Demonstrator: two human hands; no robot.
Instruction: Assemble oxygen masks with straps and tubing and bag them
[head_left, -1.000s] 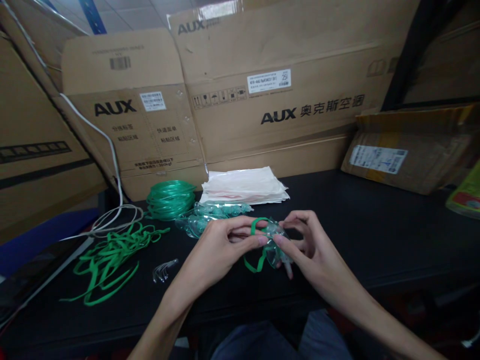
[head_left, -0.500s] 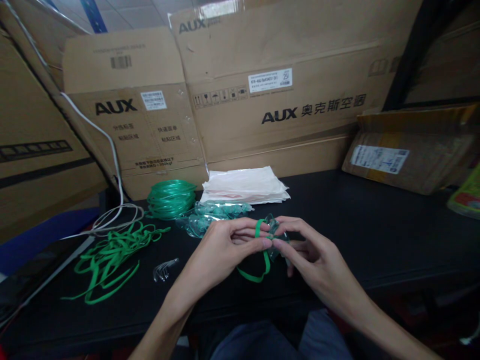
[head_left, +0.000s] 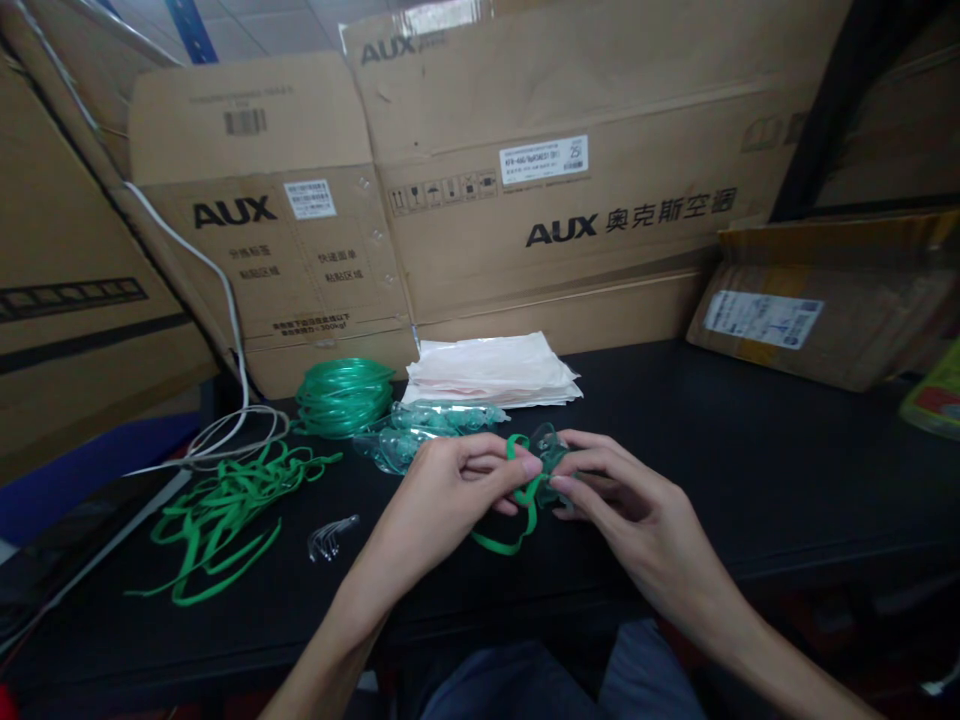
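Over the front middle of the black table, my left hand [head_left: 454, 490] pinches a green elastic strap [head_left: 501, 546] between thumb and fingers. The strap loops above the fingers and hangs below them. Close by, my right hand [head_left: 634, 492] is closed around a small see-through greenish plastic face mask [head_left: 549, 445], partly hidden by the fingers. The strap meets the mask between my two thumbs; whether it passes through a hole there I cannot tell. Just behind my left hand lie more clear green masks [head_left: 409, 437] in a pile.
Loose green straps [head_left: 217, 510] lie in a tangle at left, beside several thin metal strips [head_left: 331, 538]. Coiled green tubing [head_left: 343, 397] and a stack of white sheets [head_left: 491, 370] sit behind. Cardboard boxes [head_left: 465, 270] wall the back; a smaller carton [head_left: 795, 315] stands right. White cables [head_left: 238, 400] run at left.
My left thumb and fingers have shifted on the strap, which now bunches into a small loop near the mask. The right-hand fingers have drawn slightly back around the mask.
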